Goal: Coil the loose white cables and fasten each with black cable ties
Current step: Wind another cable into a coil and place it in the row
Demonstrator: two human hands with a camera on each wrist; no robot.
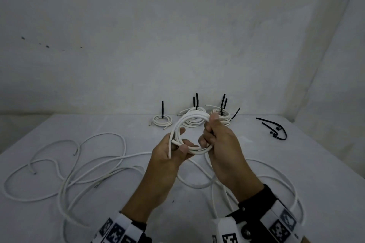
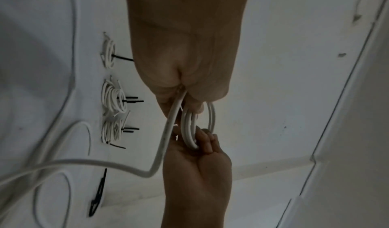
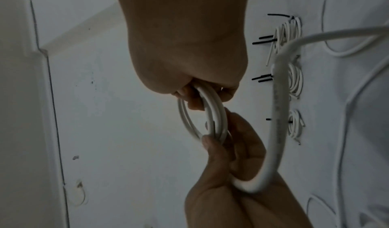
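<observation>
Holding mid-frame: my left hand [image 1: 171,152] and right hand [image 1: 219,140] each grip the white cable coil [image 1: 189,132]; fingertips hidden behind loops. Loose cable tail [image 1: 276,171] partly cut off lower right.

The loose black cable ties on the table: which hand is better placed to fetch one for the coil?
Probably the right hand. The loose black cable ties lie on its side of the table, and the left hand already pinches the coil with the cable's end.

white table [image 1: 59,124], marked white wall [image 1: 138,35]
</observation>
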